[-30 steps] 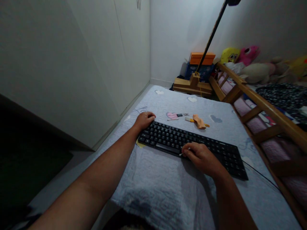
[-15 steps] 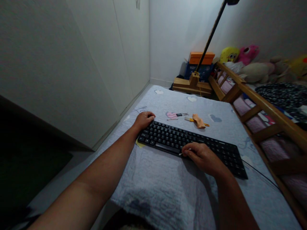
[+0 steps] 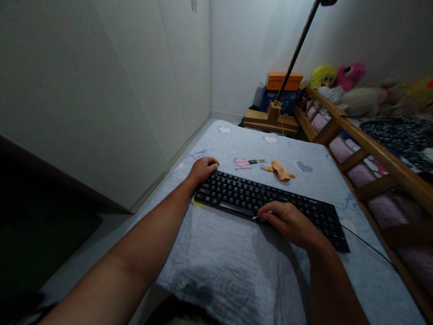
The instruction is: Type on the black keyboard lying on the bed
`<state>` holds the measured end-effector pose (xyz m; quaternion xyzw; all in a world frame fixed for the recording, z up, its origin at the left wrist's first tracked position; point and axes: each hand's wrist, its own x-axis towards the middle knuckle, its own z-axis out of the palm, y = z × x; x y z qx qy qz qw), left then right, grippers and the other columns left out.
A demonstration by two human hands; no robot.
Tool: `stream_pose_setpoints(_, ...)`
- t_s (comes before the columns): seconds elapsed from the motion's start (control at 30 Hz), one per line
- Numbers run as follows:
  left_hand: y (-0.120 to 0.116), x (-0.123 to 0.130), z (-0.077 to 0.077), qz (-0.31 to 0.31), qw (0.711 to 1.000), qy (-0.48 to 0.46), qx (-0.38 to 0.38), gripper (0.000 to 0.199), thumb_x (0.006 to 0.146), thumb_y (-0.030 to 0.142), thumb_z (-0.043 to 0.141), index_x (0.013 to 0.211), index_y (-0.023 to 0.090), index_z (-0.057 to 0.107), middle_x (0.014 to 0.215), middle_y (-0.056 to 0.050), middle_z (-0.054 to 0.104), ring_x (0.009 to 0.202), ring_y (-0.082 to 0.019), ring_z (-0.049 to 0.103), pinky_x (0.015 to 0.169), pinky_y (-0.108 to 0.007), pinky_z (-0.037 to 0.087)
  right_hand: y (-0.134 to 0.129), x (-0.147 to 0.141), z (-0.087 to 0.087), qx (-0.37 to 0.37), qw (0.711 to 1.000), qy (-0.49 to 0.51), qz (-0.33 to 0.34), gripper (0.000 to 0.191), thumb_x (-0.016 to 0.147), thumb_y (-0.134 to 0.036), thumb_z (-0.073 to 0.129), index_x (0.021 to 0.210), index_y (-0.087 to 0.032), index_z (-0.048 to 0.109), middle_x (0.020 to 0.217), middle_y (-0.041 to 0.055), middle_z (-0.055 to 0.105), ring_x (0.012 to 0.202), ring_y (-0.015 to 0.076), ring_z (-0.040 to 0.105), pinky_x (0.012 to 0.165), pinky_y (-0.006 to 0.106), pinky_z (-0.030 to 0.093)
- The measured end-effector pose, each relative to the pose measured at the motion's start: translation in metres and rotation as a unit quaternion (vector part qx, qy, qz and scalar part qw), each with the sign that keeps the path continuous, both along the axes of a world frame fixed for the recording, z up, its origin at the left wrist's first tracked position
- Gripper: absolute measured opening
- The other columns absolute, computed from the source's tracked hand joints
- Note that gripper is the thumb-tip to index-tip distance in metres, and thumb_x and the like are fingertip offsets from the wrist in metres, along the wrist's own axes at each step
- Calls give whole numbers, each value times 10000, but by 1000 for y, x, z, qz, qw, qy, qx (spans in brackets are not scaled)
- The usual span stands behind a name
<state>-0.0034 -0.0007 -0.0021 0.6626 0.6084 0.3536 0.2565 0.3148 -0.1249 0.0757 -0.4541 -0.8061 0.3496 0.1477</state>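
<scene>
A black keyboard (image 3: 237, 192) lies at a slant on the pale blue quilted cover. My left hand (image 3: 204, 169) grips its far left corner, fingers curled around the edge. Over the keyboard's near edge, right of the space bar, my right hand (image 3: 282, 220) pinches a thin white cotton swab (image 3: 256, 217), its tip at the front rim. Beyond the keyboard are a dark-handled metal tool (image 3: 253, 161), a second thin swab-like stick (image 3: 242, 168), and an orange cloth (image 3: 280, 171) lying over a yellow-handled brush (image 3: 267, 168).
A cable (image 3: 367, 246) runs from the keyboard's right side toward a wooden bed rail (image 3: 382, 149). White cabinet doors (image 3: 135, 90) stand at the left. Behind are a wooden stand (image 3: 270, 118) with a slanting pole, an orange box (image 3: 284, 81) and plush toys (image 3: 324, 76).
My right hand has shifted very slightly to the right, with the swab still pinched. The left hand and the keyboard look unmoved.
</scene>
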Motion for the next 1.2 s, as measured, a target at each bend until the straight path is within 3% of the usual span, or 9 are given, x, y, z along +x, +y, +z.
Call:
stream_pose_setpoints(1.0,-1,0,1,-1,1000,1,-1,305,767,361,582,902,182,789,925,-66,796,900,-250,716,904,-363,537,0,2,-5,-20,1000,6,6,258,935,-260,527,914,-223,781,919,45,802,866,196,736,786,291,542)
stream_pose_setpoints(1.2,0,0,0,0,1000,-3,-1,294,760,348,579,895,184,784,930,-66,796,886,-248,715,890,-364,537,0,7,1,-21,1000,-7,5,270,932,-274,509,882,-216,768,871,44,789,809,190,724,756,289,523)
